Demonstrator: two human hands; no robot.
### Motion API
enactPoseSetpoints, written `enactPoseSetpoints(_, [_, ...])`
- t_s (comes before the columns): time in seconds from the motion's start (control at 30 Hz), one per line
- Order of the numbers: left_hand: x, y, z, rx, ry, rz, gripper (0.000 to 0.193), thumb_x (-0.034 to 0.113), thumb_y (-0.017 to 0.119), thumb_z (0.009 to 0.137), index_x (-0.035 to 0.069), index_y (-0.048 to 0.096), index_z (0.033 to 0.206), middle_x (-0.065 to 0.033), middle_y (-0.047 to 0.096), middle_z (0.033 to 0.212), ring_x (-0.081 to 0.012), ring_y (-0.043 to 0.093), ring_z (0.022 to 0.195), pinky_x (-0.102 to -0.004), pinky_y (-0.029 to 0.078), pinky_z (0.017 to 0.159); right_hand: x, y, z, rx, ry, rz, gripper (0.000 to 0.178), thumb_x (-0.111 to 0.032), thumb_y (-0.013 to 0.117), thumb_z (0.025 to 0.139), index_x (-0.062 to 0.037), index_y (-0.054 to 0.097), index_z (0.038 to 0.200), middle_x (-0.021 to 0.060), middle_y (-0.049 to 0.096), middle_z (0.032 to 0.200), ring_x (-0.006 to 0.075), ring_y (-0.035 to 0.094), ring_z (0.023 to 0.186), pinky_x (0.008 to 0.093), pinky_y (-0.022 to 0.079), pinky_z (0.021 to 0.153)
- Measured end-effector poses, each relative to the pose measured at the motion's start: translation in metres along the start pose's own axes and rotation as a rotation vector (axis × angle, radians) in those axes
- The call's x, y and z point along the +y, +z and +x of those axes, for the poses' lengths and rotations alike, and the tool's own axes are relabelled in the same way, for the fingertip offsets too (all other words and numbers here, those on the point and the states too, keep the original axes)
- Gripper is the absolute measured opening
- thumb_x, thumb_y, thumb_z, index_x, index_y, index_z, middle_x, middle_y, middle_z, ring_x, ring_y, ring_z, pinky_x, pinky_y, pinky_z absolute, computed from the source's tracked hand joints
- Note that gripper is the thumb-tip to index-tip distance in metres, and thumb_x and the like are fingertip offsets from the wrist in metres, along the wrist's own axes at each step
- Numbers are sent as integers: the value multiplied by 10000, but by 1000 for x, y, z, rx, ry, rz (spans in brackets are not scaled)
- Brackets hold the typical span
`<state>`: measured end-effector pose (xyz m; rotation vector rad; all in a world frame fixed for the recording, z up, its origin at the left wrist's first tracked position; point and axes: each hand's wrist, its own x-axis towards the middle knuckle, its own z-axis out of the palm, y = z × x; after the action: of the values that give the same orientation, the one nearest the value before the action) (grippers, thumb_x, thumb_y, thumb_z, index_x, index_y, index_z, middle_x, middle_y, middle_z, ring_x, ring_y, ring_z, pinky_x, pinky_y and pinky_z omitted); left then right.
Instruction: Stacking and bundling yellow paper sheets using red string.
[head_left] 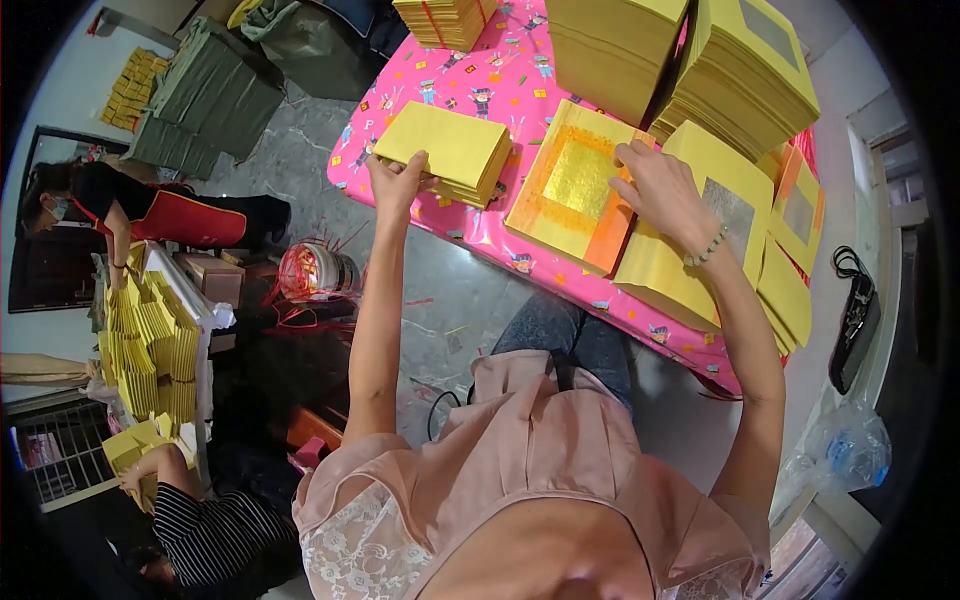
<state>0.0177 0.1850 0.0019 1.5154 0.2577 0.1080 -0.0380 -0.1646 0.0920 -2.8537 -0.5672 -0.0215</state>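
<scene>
On the table's near left part lies a stack of plain yellow paper. My left hand holds its near left corner, thumb against the upper edge, the other fingers partly hidden. To the right is a stack of yellow and orange paper with a gold foil square on its top sheet. My right hand is at that stack's right edge, thumb and fingers bent together over the orange border of the top sheet. Below my right wrist lies a thick yellow paper stack with a silver square.
A pink patterned cloth covers the table. Tall yellow paper stacks stand at its back. At left, two people handle yellow paper bundles on another table. A tub with red strings sits on the floor.
</scene>
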Motion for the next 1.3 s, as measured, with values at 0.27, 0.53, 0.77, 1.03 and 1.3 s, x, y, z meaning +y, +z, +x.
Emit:
enactPoseSetpoints(0.27, [-8, -3, -3, 163, 296, 436, 904, 165, 709, 778, -127, 81, 1359, -192, 638, 835, -326, 666, 708, -405, 538, 646, -1, 5, 4, -93, -4, -34, 242, -212, 626, 833, -21, 536, 951, 153, 583, 920, 365, 610, 799, 464, 478, 680])
enactPoseSetpoints(0.53, [-1, 11, -26, 383, 560, 1071, 742, 239, 685, 766, -39, 332, 1357, -271, 449, 1266, -440, 380, 1214, -502, 324, 990, -7, 16, 10, -305, -76, -48, 225, -190, 654, 758, 14, 624, 850, 191, 647, 827, 367, 645, 816, 461, 516, 695])
enactPoseSetpoints(0.77, [-14, 6, -8, 9, 670, 1072, 496, 220, 539, 861, 195, 487, 1354, -151, 370, 1452, -463, 227, 1356, -606, 102, 1099, -26, 36, 12, -646, -177, -110, 423, -413, 770, 641, -7, 675, 710, 173, 659, 719, 336, 660, 719, 422, 519, 627])
enactPoseSetpoints(1.03, [-28, 17, -18, -68, 599, 1333, 598, 552, 453, 908, 237, 425, 1416, -148, 320, 1496, -485, 169, 1377, -634, 51, 1095, -33, 56, 11, -736, -174, -180, 370, -345, 835, 509, -33, 667, 615, 144, 652, 659, 306, 660, 652, 396, 522, 563])
enactPoseSetpoints(1.3, [-37, 15, -19, -37, 635, 1263, 600, 555, 478, 897, 248, 435, 1411, -153, 308, 1503, -492, 139, 1384, -636, 83, 1089, -42, 37, 14, -747, -173, -197, 270, -221, 795, 538, -21, 677, 675, 142, 665, 705, 289, 668, 700, 390, 530, 596])
